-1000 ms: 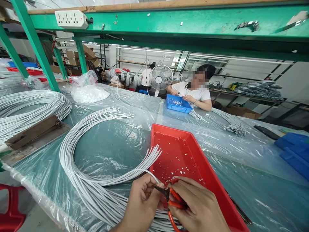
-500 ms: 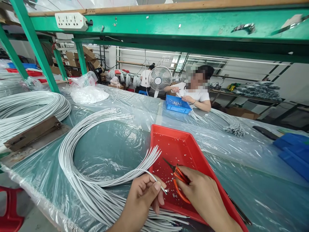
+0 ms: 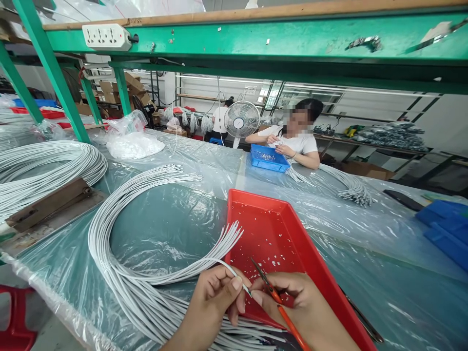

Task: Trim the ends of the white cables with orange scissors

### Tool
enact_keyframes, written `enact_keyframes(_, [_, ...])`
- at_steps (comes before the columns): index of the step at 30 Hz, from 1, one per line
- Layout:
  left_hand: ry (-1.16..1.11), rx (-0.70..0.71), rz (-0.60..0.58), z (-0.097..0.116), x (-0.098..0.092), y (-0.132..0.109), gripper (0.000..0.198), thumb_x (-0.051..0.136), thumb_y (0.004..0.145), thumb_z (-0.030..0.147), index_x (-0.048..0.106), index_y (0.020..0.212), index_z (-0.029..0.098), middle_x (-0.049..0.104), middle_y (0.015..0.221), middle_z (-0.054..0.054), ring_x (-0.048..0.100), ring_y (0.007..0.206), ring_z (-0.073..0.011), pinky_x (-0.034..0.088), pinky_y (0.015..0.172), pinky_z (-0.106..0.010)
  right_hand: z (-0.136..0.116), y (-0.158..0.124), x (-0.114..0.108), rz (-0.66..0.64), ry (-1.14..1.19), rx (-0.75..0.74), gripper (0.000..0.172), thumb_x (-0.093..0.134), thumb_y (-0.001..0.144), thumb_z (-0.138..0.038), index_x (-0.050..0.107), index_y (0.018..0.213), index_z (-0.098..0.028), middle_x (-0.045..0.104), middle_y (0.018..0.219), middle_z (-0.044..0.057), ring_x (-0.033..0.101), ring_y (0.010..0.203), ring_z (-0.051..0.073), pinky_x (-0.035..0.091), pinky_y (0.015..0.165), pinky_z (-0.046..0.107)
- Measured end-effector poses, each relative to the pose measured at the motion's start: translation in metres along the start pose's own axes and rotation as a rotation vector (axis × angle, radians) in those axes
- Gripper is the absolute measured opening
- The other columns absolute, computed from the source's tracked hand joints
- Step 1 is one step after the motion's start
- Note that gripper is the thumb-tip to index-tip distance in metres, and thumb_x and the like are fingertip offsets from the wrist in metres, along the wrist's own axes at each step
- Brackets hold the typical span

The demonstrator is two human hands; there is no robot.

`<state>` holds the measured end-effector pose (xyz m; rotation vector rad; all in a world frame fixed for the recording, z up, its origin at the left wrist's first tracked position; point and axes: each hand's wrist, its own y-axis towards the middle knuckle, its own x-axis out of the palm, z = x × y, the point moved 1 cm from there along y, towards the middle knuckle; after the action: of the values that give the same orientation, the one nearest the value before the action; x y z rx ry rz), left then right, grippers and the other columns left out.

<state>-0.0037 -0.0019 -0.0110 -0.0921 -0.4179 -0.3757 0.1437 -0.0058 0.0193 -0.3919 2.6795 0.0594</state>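
Observation:
Between the thumb and fingers of my left hand is one white cable, its end pointing toward my right hand. A pair of small orange-handled scissors rests in my right hand, dark blades pointing up and left. My right thumb and forefinger close at the cable's tip, where a bit of dark colour shows. Both hands are over the near edge of a red tray strewn with small white scraps. The cable comes from a curved bundle of white cables lying left of the tray.
A larger coil of white cables lies at left, beside a rusty metal block. Tweezers lie right of the tray. Across the table a co-worker works over a blue tray. A green beam crosses overhead.
My right hand has come left to the cable end, its thumb and forefinger now at the tip. The scissors have turned back in the palm. My left hand has barely moved.

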Motion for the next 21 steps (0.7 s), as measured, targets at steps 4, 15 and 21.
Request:
enact_keyframes(4, [0.001,-0.001,-0.002,0.002,0.000,-0.001,0.027,0.052,0.082,0.034,0.065,0.081,0.010,0.048,0.051,0.002,0.037,0.040,-0.0058,0.029,0.038,-0.016,-0.001,0.001,0.001,0.017,0.004,0.000,0.024,0.059,0.071,-0.032,0.061,0.059,-0.012,0.047,0.050,-0.001,0.041,0.048,0.010,0.034,0.047,0.021])
enact_keyframes(15, [-0.055,0.013,0.014,-0.002,0.001,-0.003,0.027,0.058,0.077,0.036,0.069,0.079,0.011,0.046,0.044,0.003,0.034,0.035,-0.0041,0.027,0.033,-0.014,0.011,0.000,0.014,-0.113,0.551,0.214,0.035,0.057,0.070,-0.044,0.041,0.054,-0.018,0.033,0.040,-0.009,0.026,0.038,0.005,0.025,0.043,0.019])
enact_keyframes(21, [-0.043,0.071,0.245,0.003,0.004,-0.001,0.030,0.063,0.072,0.040,0.069,0.077,0.012,0.042,0.041,0.006,0.034,0.035,-0.0037,0.022,0.034,-0.015,0.015,-0.009,0.038,-0.221,0.818,0.311,0.027,0.059,0.069,-0.042,0.050,0.071,-0.017,0.027,0.042,-0.012,0.022,0.036,0.004,0.022,0.042,0.018])
